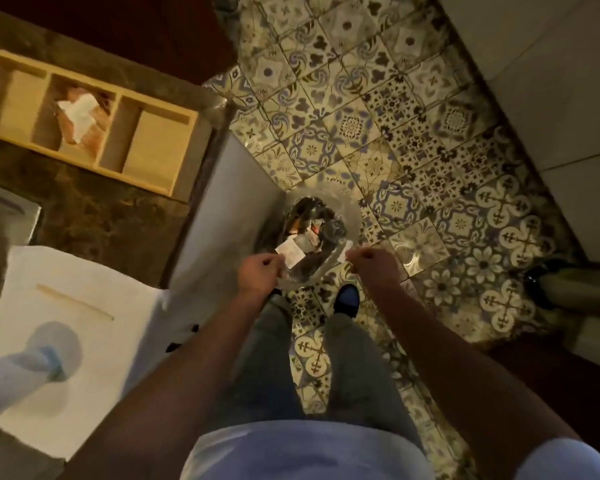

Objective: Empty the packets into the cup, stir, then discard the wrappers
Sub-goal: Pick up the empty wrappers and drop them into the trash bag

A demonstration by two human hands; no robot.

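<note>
Wrappers, white and crumpled, lie in bin.

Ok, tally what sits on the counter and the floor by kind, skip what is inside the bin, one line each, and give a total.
Wooden divided tray: 1
White napkin in the tray's middle compartment: 1
White paper towel: 1
Wooden stir stick on the towel: 1
Blurred pale cup: 1
Bin with clear liner on the floor: 1
Total: 6
</note>
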